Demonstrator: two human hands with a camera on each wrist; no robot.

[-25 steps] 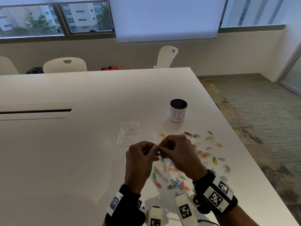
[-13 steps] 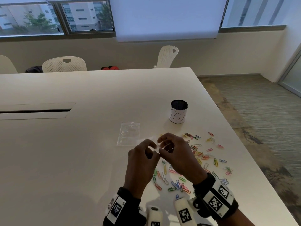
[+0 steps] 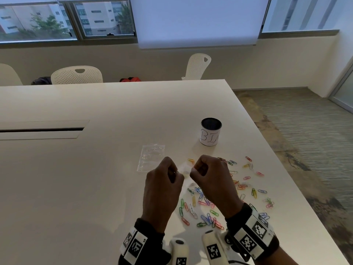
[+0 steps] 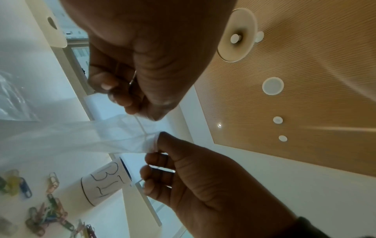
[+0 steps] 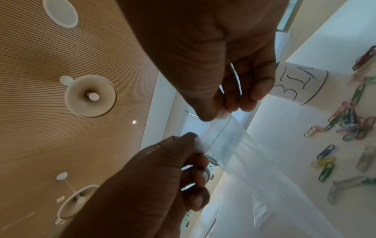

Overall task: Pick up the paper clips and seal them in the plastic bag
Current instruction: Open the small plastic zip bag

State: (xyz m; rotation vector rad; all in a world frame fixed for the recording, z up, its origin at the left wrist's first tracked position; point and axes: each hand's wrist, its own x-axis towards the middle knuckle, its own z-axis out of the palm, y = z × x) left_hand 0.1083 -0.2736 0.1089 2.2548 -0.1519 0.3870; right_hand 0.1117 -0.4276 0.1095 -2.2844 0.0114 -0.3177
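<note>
Clear, thin plastic makes up the small zip-top bag held above the white table, and it looks limp and slippery, so it will sag unless both lips stay pulled apart. The left hand pinches one top edge between thumb and fingertips; the right hand pinches the opposite edge the same way, with a faint pink zip line stretched between them in the right wrist view. That strip near the zip is the sensible place to hold, since it is the stiffest part of the film. The bag seems to hold nothing yet.

Scattered coloured wire paper clips lie loose on the table beneath and to the right of the hands, in green, blue, pink, yellow and white. They look light, stiff and smooth, likely to skate on the glossy top, so pinching each by its long sides or sweeping a cluster together should work better than pressing down.

Beyond the left hand, a 2nd clear plastic bag lies flat on the table, apparently empty. Farther right stands a small white cylindrical cup with a dark inside and handwritten "BIN" lettering; whether anything lies in it I cannot tell.
</note>
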